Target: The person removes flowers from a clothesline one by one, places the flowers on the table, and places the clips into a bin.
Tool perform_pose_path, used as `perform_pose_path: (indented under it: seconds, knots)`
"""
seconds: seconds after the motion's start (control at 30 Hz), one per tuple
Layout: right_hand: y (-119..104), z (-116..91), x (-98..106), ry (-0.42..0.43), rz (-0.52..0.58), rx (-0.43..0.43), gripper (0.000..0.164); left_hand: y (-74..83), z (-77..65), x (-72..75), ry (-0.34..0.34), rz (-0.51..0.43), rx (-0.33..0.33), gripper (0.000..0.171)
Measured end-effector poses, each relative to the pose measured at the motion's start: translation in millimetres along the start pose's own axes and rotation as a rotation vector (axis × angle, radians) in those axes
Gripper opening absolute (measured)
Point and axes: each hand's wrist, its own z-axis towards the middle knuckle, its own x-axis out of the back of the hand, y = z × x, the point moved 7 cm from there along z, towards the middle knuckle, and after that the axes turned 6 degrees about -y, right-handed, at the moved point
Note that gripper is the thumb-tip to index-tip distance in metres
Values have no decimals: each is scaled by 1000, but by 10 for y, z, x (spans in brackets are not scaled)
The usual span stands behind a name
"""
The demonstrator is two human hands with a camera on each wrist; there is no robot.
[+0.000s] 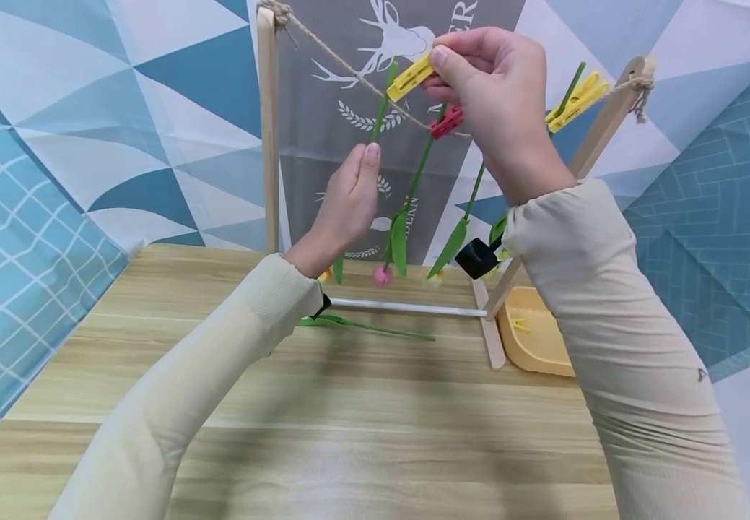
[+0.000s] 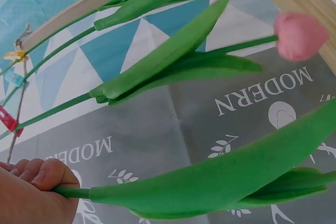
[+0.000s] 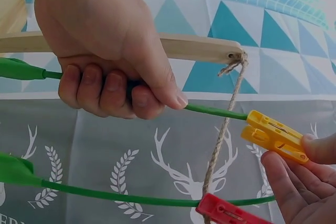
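Near the middle of the head view my left hand (image 1: 345, 198) grips the green stem (image 1: 384, 112) of an artificial tulip. Its stem end points up and its leaves (image 2: 210, 177) stretch away from the hand in the left wrist view; its blossom is out of that frame. My right hand (image 1: 501, 87) pinches a yellow clothespin (image 1: 410, 78) between thumb and fingers. The clothespin's tip meets the stem's upper end, beside the rope (image 3: 218, 148); whether it bites the stem I cannot tell. Just right hangs a pink tulip (image 2: 299, 36), its stem at a red clothespin (image 1: 446, 121).
Wooden posts at left (image 1: 269, 137) and right (image 1: 611, 119) hold the sagging rope. Other tulips hang upside down at right, by another yellow clothespin (image 1: 579, 101). A green stem (image 1: 387, 331) lies on the table (image 1: 349, 440). An orange tray (image 1: 546, 336) holds a small yellow clothespin (image 1: 520, 325).
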Motion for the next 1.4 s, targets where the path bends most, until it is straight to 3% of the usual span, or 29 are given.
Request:
perform_pose_path:
  seconds: [0.4, 0.67, 0.93, 1.17, 1.4]
  knots:
    - [111, -41, 117, -21, 136, 8, 28, 20, -53, -54, -18, 50, -27, 33]
    - [178, -132, 213, 43, 371, 105, 16, 12, -91, -95, -53, 114, -48, 34]
    - [318, -215, 355, 137, 548, 67, 19, 1, -142, -136, -94, 203, -68, 34]
    - [504, -301, 445, 188, 599, -8, 23, -7, -199, -272, -212, 186, -46, 37]
    - [688, -392, 552, 242, 690, -36, 25, 11, -256, -369, -260, 370, -53, 39]
